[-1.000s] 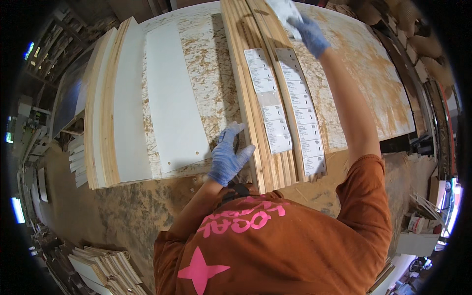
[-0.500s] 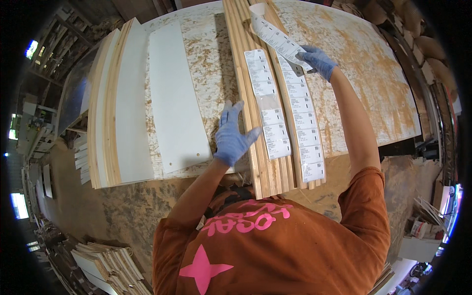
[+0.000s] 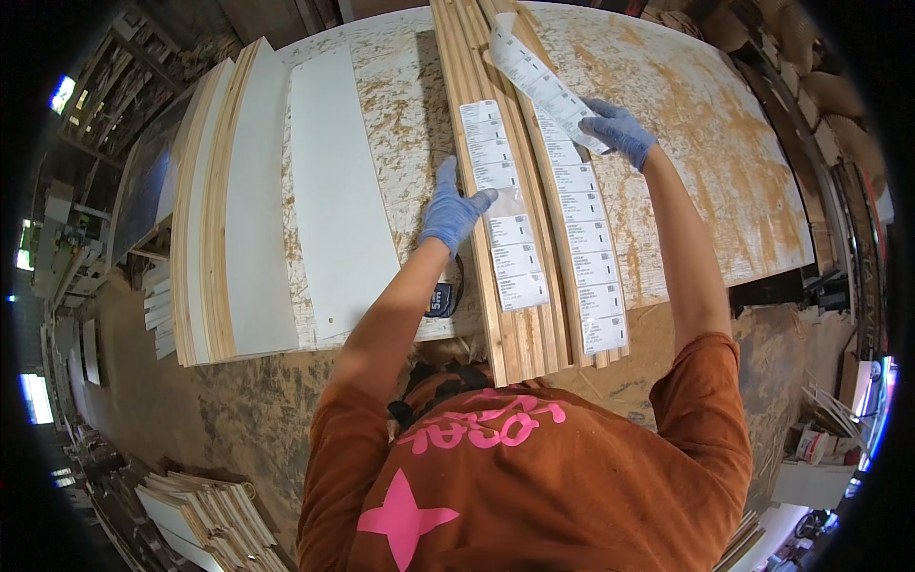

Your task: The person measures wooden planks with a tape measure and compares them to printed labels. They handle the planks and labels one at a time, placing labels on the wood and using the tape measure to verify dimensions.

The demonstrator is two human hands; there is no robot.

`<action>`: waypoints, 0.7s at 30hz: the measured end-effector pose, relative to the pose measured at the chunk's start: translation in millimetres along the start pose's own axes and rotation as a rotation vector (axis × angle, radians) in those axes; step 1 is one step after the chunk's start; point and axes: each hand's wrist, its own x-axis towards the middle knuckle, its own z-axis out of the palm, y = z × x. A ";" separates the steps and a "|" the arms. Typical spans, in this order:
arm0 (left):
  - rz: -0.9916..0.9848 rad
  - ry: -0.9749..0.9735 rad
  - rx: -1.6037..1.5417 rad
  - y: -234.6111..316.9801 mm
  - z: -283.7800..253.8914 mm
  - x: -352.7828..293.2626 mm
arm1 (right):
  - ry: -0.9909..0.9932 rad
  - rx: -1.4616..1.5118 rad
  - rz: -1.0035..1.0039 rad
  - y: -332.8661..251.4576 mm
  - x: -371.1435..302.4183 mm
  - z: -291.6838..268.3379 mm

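Observation:
My left hand (image 3: 452,210), in a blue glove, lies at the left edge of a stack of narrow wooden strips (image 3: 519,348). Its thumb touches a short strip of white printed labels (image 3: 510,235) on top, beside a blank gap in the strip; the fingers stretch along the stack's side. My gloved right hand (image 3: 624,135) pinches the end of a long label strip (image 3: 537,81), whose far part curls up. Under that, more labels (image 3: 591,250) run along the right-hand wooden strips. A dark tape measure (image 3: 440,300) sits by my left forearm.
The worktable (image 3: 686,162) is white and scuffed with brown. On its left lie a white panel (image 3: 343,191) with small holes and stacked white boards with wooden edges (image 3: 257,200). Wood pieces (image 3: 214,520) are piled on the floor at lower left.
My left hand has moved up and away from me, with its thumb now on the short label strip. That strip has shifted slightly left. My right hand has lowered a little, still holding the long strip.

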 end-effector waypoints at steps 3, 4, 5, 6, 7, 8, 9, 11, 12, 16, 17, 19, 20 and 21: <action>-0.012 -0.032 -0.162 -29.5 -8.0 6.5 | -0.104 0.072 0.023 -9.4 -12.5 3.6; -0.025 -0.056 -0.206 -24.9 -9.0 5.2 | -0.081 0.066 -0.017 -10.2 -16.1 2.9; -0.059 -0.058 -0.200 -20.4 -10.0 2.9 | -0.059 0.061 -0.059 -11.5 -18.7 3.1; -0.094 -0.059 -0.194 -16.2 -12.0 -0.2 | -0.039 0.055 -0.100 -13.9 -20.0 3.4; -0.128 -0.057 -0.187 -8.1 -14.6 -5.1 | -0.052 0.064 -0.136 -20.0 -20.5 3.9; -0.105 -0.033 -0.191 -5.9 -15.3 -7.3 | -0.067 0.072 -0.172 -27.3 -19.3 4.2; -0.083 -0.007 -0.195 -4.3 -15.3 -9.2 | -0.081 0.081 -0.208 -34.9 -18.1 4.9; -0.063 0.048 -0.224 -3.4 -20.9 -12.8 | -0.151 0.078 -0.330 -67.0 -18.7 20.2; -0.065 0.073 -0.251 -3.6 -25.0 -13.9 | -0.183 0.076 -0.390 -84.7 -19.4 28.2; 0.043 0.142 -0.458 5.8 -45.5 -33.9 | -0.191 0.047 -0.520 -137.2 -21.6 54.9; 0.018 0.154 -0.485 15.1 -54.1 -41.0 | -0.169 0.026 -0.519 -147.7 -23.5 58.2; 0.025 0.199 -0.490 16.7 -71.9 -49.6 | -0.323 0.176 -0.523 -178.9 -34.9 62.2; 0.037 0.220 -0.492 18.9 -81.9 -53.1 | -0.489 0.341 -0.523 -191.7 -43.6 58.5; 0.049 0.241 -0.438 20.7 -91.9 -58.6 | -0.364 0.130 -0.586 -176.9 -24.1 58.1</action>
